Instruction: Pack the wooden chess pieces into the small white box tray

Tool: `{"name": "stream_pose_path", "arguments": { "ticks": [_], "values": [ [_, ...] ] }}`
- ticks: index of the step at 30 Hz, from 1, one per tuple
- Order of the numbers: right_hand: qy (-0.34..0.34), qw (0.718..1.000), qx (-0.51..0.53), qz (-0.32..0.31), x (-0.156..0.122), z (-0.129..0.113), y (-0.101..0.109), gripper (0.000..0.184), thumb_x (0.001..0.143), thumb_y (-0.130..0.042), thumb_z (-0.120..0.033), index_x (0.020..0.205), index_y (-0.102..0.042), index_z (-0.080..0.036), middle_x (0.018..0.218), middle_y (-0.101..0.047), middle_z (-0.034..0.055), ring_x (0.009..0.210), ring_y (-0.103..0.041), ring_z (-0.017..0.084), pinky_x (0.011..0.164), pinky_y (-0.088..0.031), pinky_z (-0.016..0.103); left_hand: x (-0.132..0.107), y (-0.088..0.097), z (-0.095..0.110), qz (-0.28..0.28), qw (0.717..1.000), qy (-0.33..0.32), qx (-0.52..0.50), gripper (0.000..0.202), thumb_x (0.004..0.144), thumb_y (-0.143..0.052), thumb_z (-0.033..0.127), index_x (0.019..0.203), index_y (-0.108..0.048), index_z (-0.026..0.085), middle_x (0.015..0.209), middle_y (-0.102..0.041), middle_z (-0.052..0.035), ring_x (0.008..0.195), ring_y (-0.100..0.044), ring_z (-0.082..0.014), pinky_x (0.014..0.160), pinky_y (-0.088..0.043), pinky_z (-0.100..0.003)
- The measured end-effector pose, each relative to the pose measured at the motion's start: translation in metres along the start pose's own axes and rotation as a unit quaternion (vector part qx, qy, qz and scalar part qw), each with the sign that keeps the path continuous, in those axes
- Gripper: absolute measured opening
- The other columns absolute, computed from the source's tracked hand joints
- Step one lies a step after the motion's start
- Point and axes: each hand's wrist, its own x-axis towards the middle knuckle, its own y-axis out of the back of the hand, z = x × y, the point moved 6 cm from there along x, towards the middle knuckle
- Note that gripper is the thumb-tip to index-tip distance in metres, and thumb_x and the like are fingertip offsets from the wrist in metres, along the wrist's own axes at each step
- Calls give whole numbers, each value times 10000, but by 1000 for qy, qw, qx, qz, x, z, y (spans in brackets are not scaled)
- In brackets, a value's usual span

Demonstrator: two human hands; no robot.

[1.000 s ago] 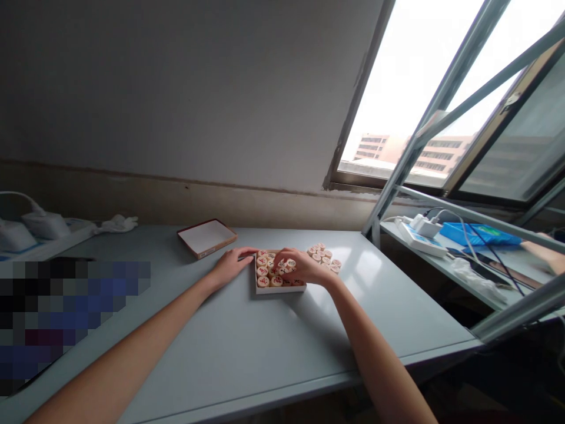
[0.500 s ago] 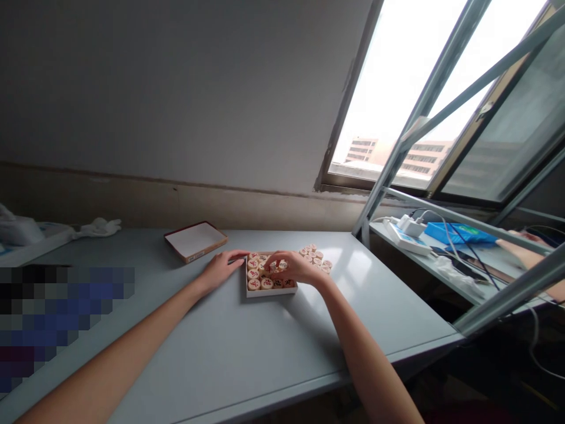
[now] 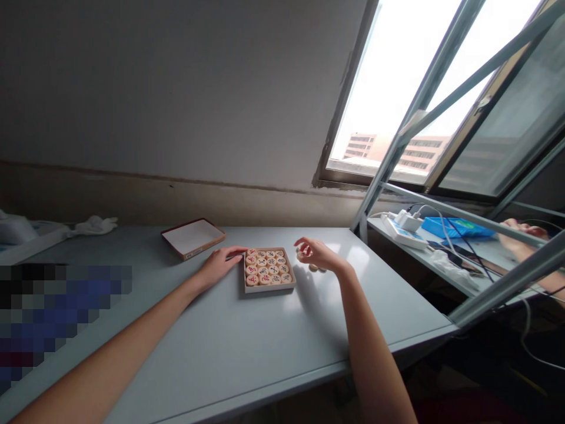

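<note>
Chess pieces (image 3: 267,270) lay in the box (image 3: 270,288) toward the surface's (image 3: 247,341) back edge, left hand (image 3: 217,265) released at its back-left corner, right hand's (image 3: 324,255) fingers curled, grip indeterminable, beside loose pieces (image 3: 314,268), apparently a pick-up step requiring a secure pinch.

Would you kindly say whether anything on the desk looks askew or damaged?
Nothing stands out: the round beige pieces sit in neat rows in the shallow white-sided box, and the white-lined rectangular lid lies upturned, apparently undamaged.

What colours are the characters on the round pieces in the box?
The pale round boxed pieces bear red or black characters, clearest in the head view.
</note>
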Motion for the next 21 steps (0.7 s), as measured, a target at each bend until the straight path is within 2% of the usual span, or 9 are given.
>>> {"name": "stream_pose_path", "arguments": {
  "ticks": [5, 9, 14, 16, 18, 21],
  "values": [
    [-42, 983, -178, -16, 1, 7, -7, 185, 693, -548, -155, 869, -596, -185, 964, -548, 76, 922, -494, 212, 760, -367, 312, 1, 0, -1, -10, 1000, -1, 0, 397, 732, -430, 343, 1032, -607, 153, 1088, -626, -56, 1027, -546, -213, 931, -385, -323],
    [-55, 972, -227, -7, -2, 6, -5, 147, 694, -549, -140, 804, -633, -192, 1065, -500, 96, 999, -452, 243, 792, -341, 333, 2, -1, -3, -11, 1000, -5, -2, 400, 732, -429, 343, 1035, -604, 148, 1085, -628, -60, 1026, -548, -213, 929, -389, -320],
    [-59, 974, -217, 4, -3, 5, 0, 158, 702, -542, -114, 804, -636, -190, 984, -530, 94, 966, -460, 241, 783, -347, 339, 2, -2, -2, -9, 1000, -7, 1, 407, 730, -424, 340, 1037, -603, 140, 1089, -625, -68, 1028, -548, -209, 931, -387, -318],
    [-13, 989, -149, -3, -1, -5, -2, 165, 698, -575, -139, 845, -626, -194, 953, -534, 78, 923, -480, 214, 767, -368, 314, 1, -1, -1, -8, 1000, -7, 0, 402, 730, -423, 338, 1033, -604, 146, 1087, -627, -63, 1027, -548, -208, 930, -388, -320],
    [73, 996, -49, -23, -1, -24, -6, 202, 715, -590, -186, 915, -609, -212, 961, -538, 53, 891, -496, 180, 754, -388, 283, 1, -1, 0, -7, 1000, -4, 2, 396, 730, -424, 335, 1028, -607, 150, 1083, -629, -59, 1024, -550, -210, 928, -389, -324],
    [190, 973, 69, -114, -6, -56, -22, 276, 734, -591, -231, 1009, -585, -241, 1023, -551, 19, 892, -514, 148, 745, -407, 248, 0, 0, 2, -7, 1000, -2, 6, 390, 732, -421, 329, 1024, -611, 154, 1076, -632, -55, 1024, -549, -214, 928, -387, -327]
  ]
}}
